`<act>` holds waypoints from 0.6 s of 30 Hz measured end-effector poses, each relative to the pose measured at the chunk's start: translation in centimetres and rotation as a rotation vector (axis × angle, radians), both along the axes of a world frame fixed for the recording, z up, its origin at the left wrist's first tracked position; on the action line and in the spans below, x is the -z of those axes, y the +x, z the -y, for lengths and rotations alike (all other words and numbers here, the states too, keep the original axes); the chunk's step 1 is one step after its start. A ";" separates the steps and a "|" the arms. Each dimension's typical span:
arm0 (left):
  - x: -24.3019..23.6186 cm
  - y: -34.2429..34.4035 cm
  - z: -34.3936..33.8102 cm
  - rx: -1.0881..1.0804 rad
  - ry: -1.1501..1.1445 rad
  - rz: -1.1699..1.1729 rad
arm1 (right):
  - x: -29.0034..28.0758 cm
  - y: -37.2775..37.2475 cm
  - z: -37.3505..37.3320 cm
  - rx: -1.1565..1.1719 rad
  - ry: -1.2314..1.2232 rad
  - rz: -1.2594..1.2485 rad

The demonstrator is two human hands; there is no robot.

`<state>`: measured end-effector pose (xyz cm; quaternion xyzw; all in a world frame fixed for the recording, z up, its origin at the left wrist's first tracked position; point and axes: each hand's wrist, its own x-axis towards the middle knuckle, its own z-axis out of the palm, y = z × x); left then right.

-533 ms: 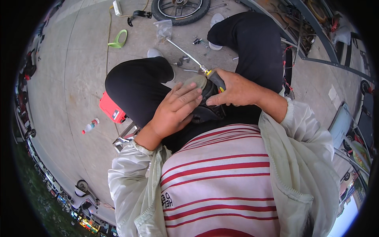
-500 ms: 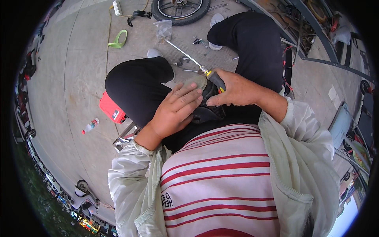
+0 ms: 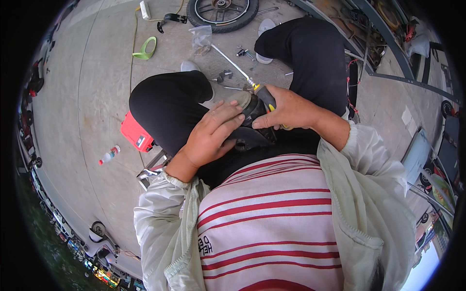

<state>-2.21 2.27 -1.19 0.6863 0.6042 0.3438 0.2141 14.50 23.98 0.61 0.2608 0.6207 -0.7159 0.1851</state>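
My right hand [image 3: 291, 109] is wrapped round the dark grey and yellow handle of a screwdriver [image 3: 265, 96], its long metal shaft slanting away to the far left. Its thumb rests by a black housing [image 3: 257, 112] at my lap. That housing has a round, dull grey-green end, and its exact kind does not show. With fingers bent over the round end, my left hand [image 3: 211, 132] steadies the housing from the left. The fingertips on its underside are hidden. Beyond the hands, several small metal parts [image 3: 224, 75] lie on the floor between my feet.
A spoked wheel with tyre [image 3: 222, 13] lies far ahead, near a clear plastic bag [image 3: 201, 39] and a green ring-shaped piece [image 3: 145, 48]. Left of my knee sit a red case [image 3: 136, 133] and a bottle [image 3: 109, 155]. A metal frame [image 3: 395, 77] stands at the right.
The screwdriver has tilted slightly, its shaft end shifting right. My left fingers have slid a little left, baring more of the housing's round end.
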 end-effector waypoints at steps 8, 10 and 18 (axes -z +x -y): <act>-1.4 -0.9 -0.6 -0.116 -0.543 0.690 | -1.3 1.6 1.1 -0.042 0.485 -0.056; -1.2 -1.0 -1.2 -0.116 -0.503 0.618 | -2.3 1.6 1.3 -0.051 0.481 -0.013; -0.4 -0.3 -1.6 -0.019 -0.421 0.575 | -1.8 2.6 2.3 -0.060 0.612 -0.248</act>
